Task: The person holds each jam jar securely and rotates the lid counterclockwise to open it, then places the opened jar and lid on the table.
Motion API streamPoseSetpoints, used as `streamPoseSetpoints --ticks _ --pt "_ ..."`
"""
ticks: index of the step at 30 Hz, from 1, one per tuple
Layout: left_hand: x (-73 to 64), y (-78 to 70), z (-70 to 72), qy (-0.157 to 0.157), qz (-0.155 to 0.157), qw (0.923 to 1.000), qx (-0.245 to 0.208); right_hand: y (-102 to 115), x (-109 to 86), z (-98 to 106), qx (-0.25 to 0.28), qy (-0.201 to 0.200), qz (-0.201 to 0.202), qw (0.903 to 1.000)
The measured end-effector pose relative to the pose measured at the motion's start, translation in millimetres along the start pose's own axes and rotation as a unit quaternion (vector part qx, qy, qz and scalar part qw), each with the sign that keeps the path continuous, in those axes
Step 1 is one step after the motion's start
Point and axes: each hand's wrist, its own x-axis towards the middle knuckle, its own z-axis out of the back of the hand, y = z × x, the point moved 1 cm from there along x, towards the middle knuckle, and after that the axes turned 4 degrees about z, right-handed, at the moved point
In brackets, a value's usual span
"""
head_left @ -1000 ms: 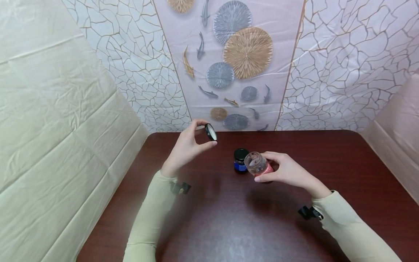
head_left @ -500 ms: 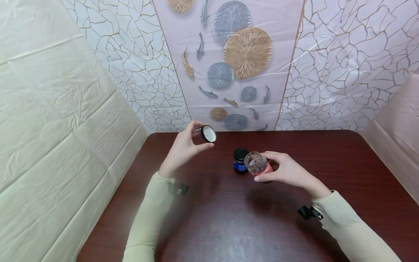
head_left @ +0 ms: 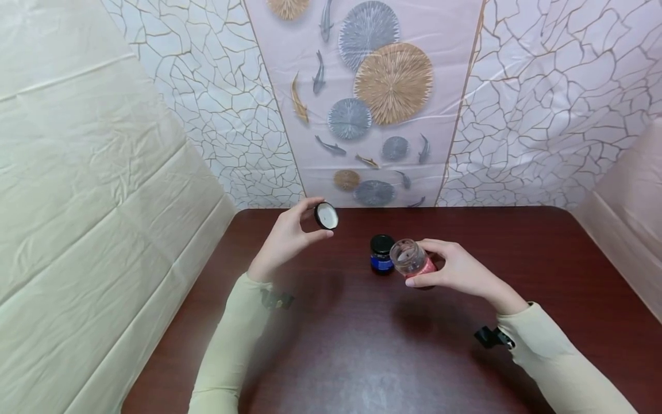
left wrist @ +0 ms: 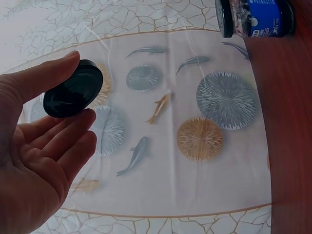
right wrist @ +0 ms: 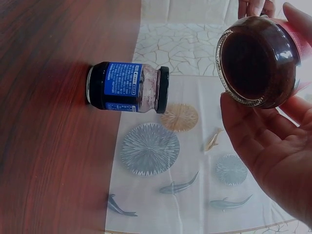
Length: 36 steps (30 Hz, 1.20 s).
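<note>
My left hand (head_left: 283,237) pinches a black jar lid (head_left: 327,216) by its edge between thumb and fingers, its white inside turned toward the head camera. In the left wrist view the lid's dark outer face (left wrist: 73,92) shows. My right hand (head_left: 457,270) grips an uncapped glass jar (head_left: 411,260) with a red label, tilted so its mouth faces up and left. Dark contents show through its base (right wrist: 248,66) in the right wrist view. Just behind that jar, a second jar (head_left: 381,256) with a blue label and black lid stands upright on the table.
The dark red-brown wooden table (head_left: 362,345) spreads under both hands. A patterned cloth (head_left: 393,115) with fish and round motifs hangs behind its far edge. Cream cloth (head_left: 93,201) hangs along the left side.
My left hand has shifted slightly left and down, turning the lid so more of its white inside faces the head camera. The right hand and its jar stay almost still.
</note>
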Motion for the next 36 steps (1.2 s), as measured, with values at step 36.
streamPoseSetpoints --ticks 36 --pt "5.6 68.9 -8.2 -0.028 0.053 0.9973 0.043 0 -7.7 4 0.003 -0.016 -0.015 0.9997"
